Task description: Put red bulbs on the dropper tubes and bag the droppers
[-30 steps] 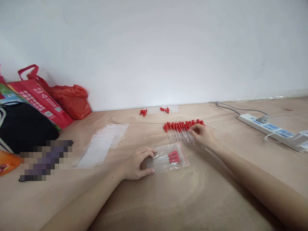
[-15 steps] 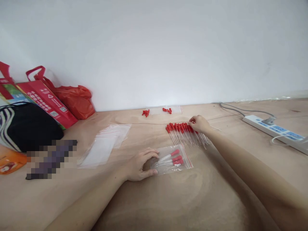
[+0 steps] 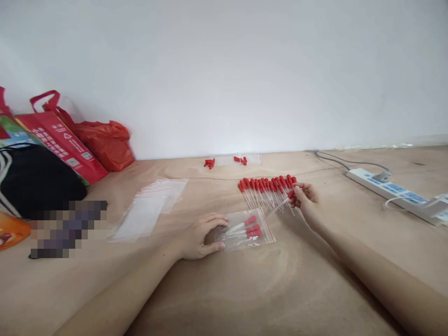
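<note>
Right hand (image 3: 304,199): pinching a slim, clear, red-bulbed dropper (image 3: 284,200) by its bulb, beside a row of similar droppers (image 3: 261,185) on smooth brown wood (image 3: 224,294)
Left hand (image 3: 200,237): thumb and fingers parted, touching a flat, clear plastic zip bag (image 3: 241,245)
Hidden: held bulb, partly; bag's left end
Bagged droppers (image 3: 253,230): overlapping, count unclear

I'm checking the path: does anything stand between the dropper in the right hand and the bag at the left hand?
Nothing visible does. The dropper points toward the red-striped edge of the bag; the left hand touches its opposite end. The row of droppers lies just beyond.
</note>
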